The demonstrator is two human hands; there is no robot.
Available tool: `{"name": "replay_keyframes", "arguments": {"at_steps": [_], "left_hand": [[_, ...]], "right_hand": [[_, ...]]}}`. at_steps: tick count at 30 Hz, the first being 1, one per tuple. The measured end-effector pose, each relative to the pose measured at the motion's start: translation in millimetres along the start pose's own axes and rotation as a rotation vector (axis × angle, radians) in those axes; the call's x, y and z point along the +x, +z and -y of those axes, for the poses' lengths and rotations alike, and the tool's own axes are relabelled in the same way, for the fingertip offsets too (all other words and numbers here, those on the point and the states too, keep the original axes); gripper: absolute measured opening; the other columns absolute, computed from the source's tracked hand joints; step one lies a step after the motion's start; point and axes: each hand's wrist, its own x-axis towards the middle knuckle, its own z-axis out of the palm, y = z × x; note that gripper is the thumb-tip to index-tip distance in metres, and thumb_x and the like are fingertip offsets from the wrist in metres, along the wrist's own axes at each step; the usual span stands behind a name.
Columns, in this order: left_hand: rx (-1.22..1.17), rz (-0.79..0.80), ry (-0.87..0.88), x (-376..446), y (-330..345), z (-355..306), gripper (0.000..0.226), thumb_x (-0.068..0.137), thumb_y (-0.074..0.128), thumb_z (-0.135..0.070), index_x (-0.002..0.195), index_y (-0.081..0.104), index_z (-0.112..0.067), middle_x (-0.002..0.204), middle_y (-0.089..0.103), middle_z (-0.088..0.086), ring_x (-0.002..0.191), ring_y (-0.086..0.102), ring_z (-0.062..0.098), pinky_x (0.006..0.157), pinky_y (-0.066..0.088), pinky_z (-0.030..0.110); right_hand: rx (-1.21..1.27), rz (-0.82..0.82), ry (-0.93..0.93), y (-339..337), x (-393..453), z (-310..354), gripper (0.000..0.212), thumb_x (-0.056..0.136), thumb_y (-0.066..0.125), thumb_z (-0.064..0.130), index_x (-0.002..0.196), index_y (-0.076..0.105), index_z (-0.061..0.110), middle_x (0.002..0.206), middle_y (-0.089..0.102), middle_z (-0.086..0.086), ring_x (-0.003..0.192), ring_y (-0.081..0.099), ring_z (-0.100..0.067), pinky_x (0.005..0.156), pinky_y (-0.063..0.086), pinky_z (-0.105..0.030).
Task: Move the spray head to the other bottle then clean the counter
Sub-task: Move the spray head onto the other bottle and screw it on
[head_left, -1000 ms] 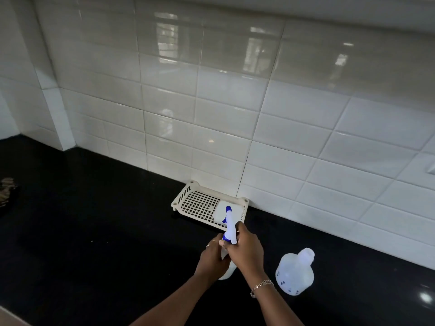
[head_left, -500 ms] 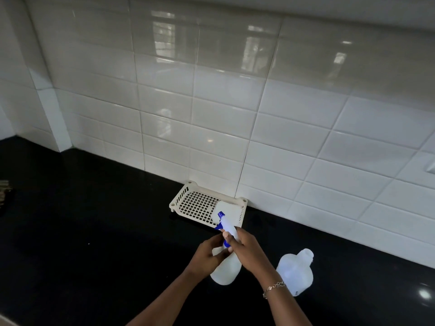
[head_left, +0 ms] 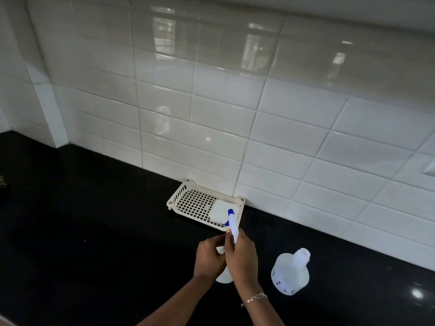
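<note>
On the black tabletop [head_left: 94, 231]: your right hand [head_left: 241, 252] grips the spray head [head_left: 233, 225], left hand [head_left: 209, 256] clasps its bottle [head_left: 223, 276]. Step: unscrewing. Next: lift it to the open bottle [head_left: 290, 272].

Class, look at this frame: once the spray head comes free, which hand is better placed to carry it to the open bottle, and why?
Right. The right hand already grips the spray head, and the open bottle stands on its side; the left hand steadies the first bottle.

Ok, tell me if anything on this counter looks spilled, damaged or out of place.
Nothing stands out. The second bottle stands upright with its neck open, both hands, left hand and right hand, hold the bottle with the spray head, and the black counter shows no spill.
</note>
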Motion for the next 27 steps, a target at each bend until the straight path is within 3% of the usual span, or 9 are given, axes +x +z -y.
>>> {"name": "replay_keyframes", "arguments": {"at_steps": [3, 5, 8, 10, 13, 20, 22, 24, 27], "left_hand": [[-0.084, 0.135, -0.063, 6.5, -8.1, 0.9, 0.021, 0.082, 0.068, -0.018, 0.101, 0.072, -0.027, 0.085, 0.074, -0.016, 0.086, 0.069, -0.004, 0.076, 0.053, 0.017], [-0.12, 0.27, -0.075, 12.4, -14.8, 0.2, 0.02, 0.084, 0.068, -0.018, 0.102, 0.07, -0.026, 0.088, 0.074, -0.012, 0.088, 0.068, -0.001, 0.078, 0.051, 0.019], [-0.12, 0.418, -0.049, 17.4, -18.7, -1.3, 0.02, 0.09, 0.065, -0.02, 0.108, 0.067, -0.026, 0.097, 0.071, -0.016, 0.099, 0.065, -0.001, 0.09, 0.049, 0.017], [-0.124, 0.411, -0.057, 19.7, -19.2, -1.6, 0.019, 0.089, 0.066, -0.019, 0.106, 0.069, -0.027, 0.097, 0.072, -0.017, 0.099, 0.065, -0.002, 0.09, 0.047, 0.016], [-0.117, 0.325, -0.045, 22.4, -18.3, 3.0, 0.021, 0.081, 0.074, -0.017, 0.101, 0.074, -0.02, 0.098, 0.075, -0.01, 0.098, 0.068, 0.002, 0.091, 0.051, 0.022], [-0.111, 0.182, -0.061, 18.8, -12.2, 4.1, 0.026, 0.07, 0.083, -0.022, 0.095, 0.078, -0.016, 0.089, 0.078, -0.006, 0.089, 0.072, 0.004, 0.086, 0.056, 0.029], [-0.076, 0.14, -0.047, 16.4, -8.8, -0.6, 0.024, 0.07, 0.081, -0.024, 0.092, 0.078, -0.015, 0.085, 0.078, -0.006, 0.084, 0.072, 0.004, 0.08, 0.057, 0.027], [-0.024, 0.079, -0.031, 12.7, -6.0, -3.5, 0.023, 0.069, 0.074, -0.032, 0.085, 0.077, -0.016, 0.077, 0.076, -0.004, 0.076, 0.071, 0.007, 0.071, 0.056, 0.028], [-0.017, 0.018, -0.016, 4.2, -2.8, -0.9, 0.03, 0.074, 0.062, -0.039, 0.078, 0.072, -0.011, 0.071, 0.073, 0.003, 0.074, 0.071, 0.018, 0.068, 0.056, 0.038]], "right_hand": [[0.183, 0.337, 0.068, -24.6, 14.0, -4.3, 0.021, 0.09, 0.056, 0.04, 0.096, 0.062, 0.021, 0.084, 0.071, 0.0, 0.078, 0.066, -0.007, 0.066, 0.05, -0.019], [0.23, 0.59, 0.108, -47.3, 26.6, -6.6, 0.026, 0.083, 0.064, 0.041, 0.106, 0.062, 0.03, 0.099, 0.072, 0.006, 0.092, 0.065, -0.002, 0.081, 0.047, -0.018], [0.266, 0.697, 0.131, -63.8, 35.8, -9.1, 0.031, 0.086, 0.063, 0.036, 0.117, 0.06, 0.031, 0.101, 0.073, 0.004, 0.096, 0.066, -0.001, 0.092, 0.045, -0.022], [0.326, 0.708, 0.16, -63.3, 35.4, -10.3, 0.031, 0.09, 0.06, 0.033, 0.121, 0.058, 0.031, 0.104, 0.073, 0.001, 0.101, 0.065, -0.003, 0.097, 0.044, -0.024], [0.407, 0.669, 0.182, -60.8, 33.2, -11.0, 0.029, 0.089, 0.063, 0.026, 0.119, 0.062, 0.026, 0.104, 0.073, -0.001, 0.099, 0.068, -0.012, 0.1, 0.048, -0.031], [0.329, 0.57, 0.172, -57.6, 34.3, -5.2, 0.017, 0.082, 0.071, 0.023, 0.099, 0.072, 0.027, 0.09, 0.076, 0.0, 0.08, 0.071, -0.017, 0.084, 0.054, -0.026], [0.186, 0.421, 0.16, -48.7, 30.8, -0.6, 0.005, 0.083, 0.069, 0.024, 0.087, 0.072, 0.022, 0.079, 0.073, 0.002, 0.069, 0.067, -0.012, 0.066, 0.051, -0.019], [-0.033, 0.193, 0.081, -34.6, 22.0, 2.6, 0.017, 0.085, 0.066, 0.025, 0.076, 0.064, 0.011, 0.066, 0.064, 0.001, 0.058, 0.058, -0.007, 0.05, 0.039, -0.011], [-0.124, 0.039, 0.004, -17.7, 5.6, 7.0, 0.017, 0.088, 0.062, 0.02, 0.091, 0.062, 0.003, 0.071, 0.066, -0.004, 0.065, 0.064, -0.012, 0.047, 0.033, -0.007]]}}
